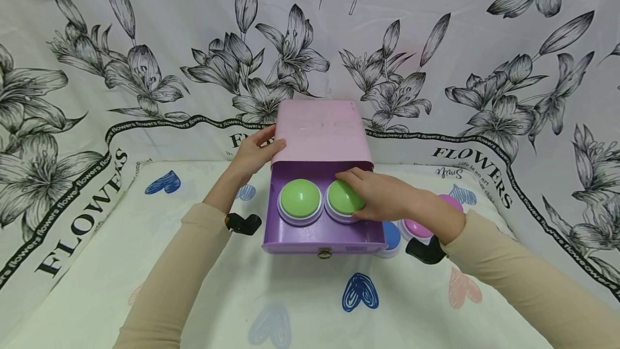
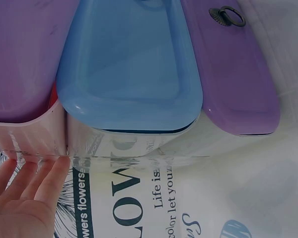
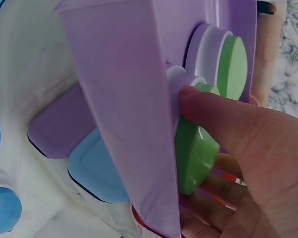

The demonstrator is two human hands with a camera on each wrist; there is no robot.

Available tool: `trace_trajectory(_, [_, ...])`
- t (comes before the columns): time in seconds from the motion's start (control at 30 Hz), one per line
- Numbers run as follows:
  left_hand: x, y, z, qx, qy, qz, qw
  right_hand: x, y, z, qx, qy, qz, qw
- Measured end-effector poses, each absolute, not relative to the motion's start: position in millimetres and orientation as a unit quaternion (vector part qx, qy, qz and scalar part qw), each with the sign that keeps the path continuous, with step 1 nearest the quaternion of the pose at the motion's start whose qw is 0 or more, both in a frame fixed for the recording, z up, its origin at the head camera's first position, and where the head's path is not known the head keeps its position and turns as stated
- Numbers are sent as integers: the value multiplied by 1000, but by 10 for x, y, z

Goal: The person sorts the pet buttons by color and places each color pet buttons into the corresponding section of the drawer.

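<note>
A pink drawer chest [image 1: 322, 129] stands in the middle, its purple top drawer [image 1: 334, 236] pulled out toward me. Two push buttons with green domes and white bases are in the drawer. My right hand [image 1: 389, 195] grips the right green button [image 1: 345, 198], thumb on its near side and fingers beyond it. To its left sits the other green button [image 1: 300, 198], untouched. My left hand [image 1: 253, 156] rests against the chest's left side. In the left wrist view its straight fingers [image 2: 52, 181] touch the pink wall.
Right of the chest are a blue button [image 1: 391, 237] and pink buttons [image 1: 420, 229], partly hidden by the drawer and my right arm. Below the open drawer, the left wrist view shows a shut blue drawer [image 2: 131, 59] and another purple drawer [image 2: 233, 74]. Flowered cloth [image 1: 203, 139] hangs behind.
</note>
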State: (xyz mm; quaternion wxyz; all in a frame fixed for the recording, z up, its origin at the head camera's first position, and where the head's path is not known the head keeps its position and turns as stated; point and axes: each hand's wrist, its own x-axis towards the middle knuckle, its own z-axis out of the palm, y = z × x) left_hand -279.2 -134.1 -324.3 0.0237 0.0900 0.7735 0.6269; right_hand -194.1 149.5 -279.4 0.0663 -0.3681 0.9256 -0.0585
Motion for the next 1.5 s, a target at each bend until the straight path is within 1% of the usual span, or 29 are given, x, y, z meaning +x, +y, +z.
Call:
trace_trajectory(0.3, [-2795, -1337, -3240, 93, 766, 635, 30, -1931, 1519, -2802, -379, 922, -59, 58])
trace_trajectory(0.63, [-2641, -1297, -3045, 92, 772, 628, 42, -1921, 1550, -2757, -395, 914, -80, 43])
trace_trajectory(0.7, [-2659, -1307, -3064, 90, 770, 630, 43, -1911, 1551, -2736, -397, 913, -85, 32])
trace_trajectory(0.87, [-2787, -1345, -3216, 88, 768, 633, 36, -1857, 1564, -2681, -407, 908, -97, -16])
trace_trajectory(1.13, [-2791, -1343, -3235, 91, 771, 630, 29, -1673, 1574, -2592, -399, 898, -171, -70])
trace_trajectory(1.33, [-2779, -1339, -3227, 88, 771, 629, 31, -1537, 1571, -2656, -398, 874, -260, -100])
trace_trajectory(1.5, [-2775, -1336, -3226, 87, 772, 629, 29, -1451, 1546, -2772, -419, 836, -328, -131])
